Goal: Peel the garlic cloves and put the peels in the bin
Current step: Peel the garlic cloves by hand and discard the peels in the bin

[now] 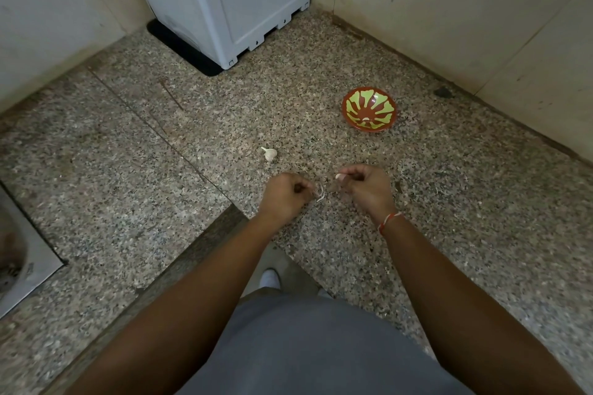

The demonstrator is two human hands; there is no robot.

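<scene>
Left hand (286, 194) pinches peel (320, 193); right hand (365, 184) pinches clove (339, 176).

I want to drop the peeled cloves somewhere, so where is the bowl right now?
The red and green bowl sits on the granite counter, ahead and right of the right hand, near the right wall.

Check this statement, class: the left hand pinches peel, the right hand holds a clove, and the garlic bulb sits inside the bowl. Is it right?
Not quite. The head view shows the garlic bulb on the counter, apart from the bowl. The left hand pinching peel and the right hand holding a clove stand.
</scene>
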